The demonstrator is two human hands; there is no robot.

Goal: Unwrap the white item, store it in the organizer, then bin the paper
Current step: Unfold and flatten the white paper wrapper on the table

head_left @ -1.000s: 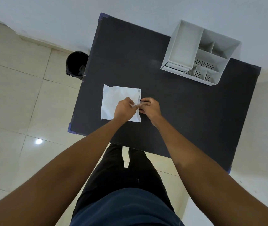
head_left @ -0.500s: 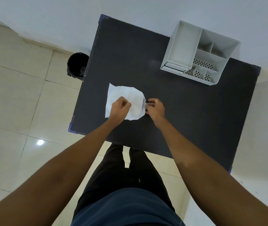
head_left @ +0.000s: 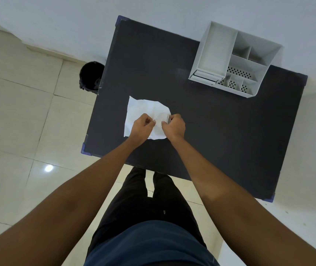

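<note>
White crumpled paper, the wrapping, lies on the matte black rectangular tabletop, toward its near-left part, and I see both of the person's bare hands working on it. The left hand is curled into a loose fist, fingertips pinched together on a fold near the sheet's middle. The right hand grips the paper's right edge, its fingers closed over the crumpled rim; whatever white item sits inside is hidden from me by paper and knuckles. The sheet's far-left corner lies flat on the table, while its right side bulges upward between the hands.

The white plastic desk organizer, with its tall open compartments and perforated trays, stands at the table's far-right corner, well apart from the hands, bare tabletop between them. The round black waste bin sits on the pale tiled floor just beside the table's left edge. The paper is near that edge but wholly on the table.
</note>
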